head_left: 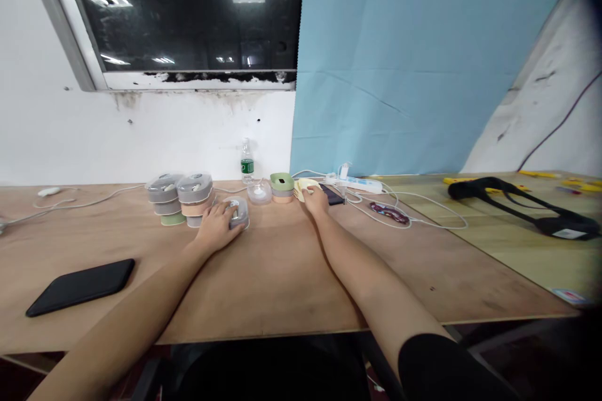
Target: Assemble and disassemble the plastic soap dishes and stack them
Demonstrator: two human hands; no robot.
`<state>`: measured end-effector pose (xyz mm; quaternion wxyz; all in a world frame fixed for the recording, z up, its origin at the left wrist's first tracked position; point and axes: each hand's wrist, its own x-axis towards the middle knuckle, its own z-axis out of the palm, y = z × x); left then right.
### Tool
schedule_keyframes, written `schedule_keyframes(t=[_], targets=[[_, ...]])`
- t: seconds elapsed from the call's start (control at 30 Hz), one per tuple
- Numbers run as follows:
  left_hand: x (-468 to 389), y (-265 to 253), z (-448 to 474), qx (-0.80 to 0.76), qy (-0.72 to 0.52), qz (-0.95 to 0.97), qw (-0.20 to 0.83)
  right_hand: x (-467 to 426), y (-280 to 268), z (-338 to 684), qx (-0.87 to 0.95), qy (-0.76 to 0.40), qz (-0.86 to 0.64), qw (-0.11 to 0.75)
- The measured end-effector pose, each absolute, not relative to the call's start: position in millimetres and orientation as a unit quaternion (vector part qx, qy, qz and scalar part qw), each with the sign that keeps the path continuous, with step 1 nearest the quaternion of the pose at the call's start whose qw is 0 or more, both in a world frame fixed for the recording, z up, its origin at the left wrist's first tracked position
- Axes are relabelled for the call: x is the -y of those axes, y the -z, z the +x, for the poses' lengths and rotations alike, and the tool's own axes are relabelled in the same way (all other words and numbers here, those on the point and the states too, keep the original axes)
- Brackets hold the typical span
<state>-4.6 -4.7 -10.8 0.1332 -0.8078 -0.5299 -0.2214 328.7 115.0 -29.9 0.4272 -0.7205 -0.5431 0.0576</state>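
My left hand point(219, 225) lies at the left side of a small clear-lidded container point(239, 212), its fingers over the lid and its thumb along the front. Farther right, my right hand point(316, 199) reaches forward with its fingers closed on a pale yellow container piece point(303, 188), partly hidden by the hand. Between the hands stand a round clear container piece point(259, 192) and a small stack with a green ring point(281, 182) on top. Left of my left hand are two stacks of lidded containers, one with a green base point(173, 219), the other with a peach tier point(196, 208).
A water bottle point(247, 163) stands by the wall. Right of my right hand lie a dark phone point(333, 195), a power strip point(362, 184), white cables and a dark red patterned object point(389, 212). A black flat case point(82, 286) lies front left; a black strap frame point(508, 200) lies far right.
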Motion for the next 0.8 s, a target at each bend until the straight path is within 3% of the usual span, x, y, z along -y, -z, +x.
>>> schedule_keyframes(t=[0.2, 0.8], targets=[[-3.3, 16.8, -9.8, 0.534, 0.202, -0.815, 0.097, -112.2, 29.0, 323.5, 0.569, -0.047, -0.744, 0.346], [-1.6, 14.0, -7.9, 0.496, 0.201, -0.841, 0.075, -114.3, 32.5, 327.4, 0.573, -0.039, -0.732, 0.367]])
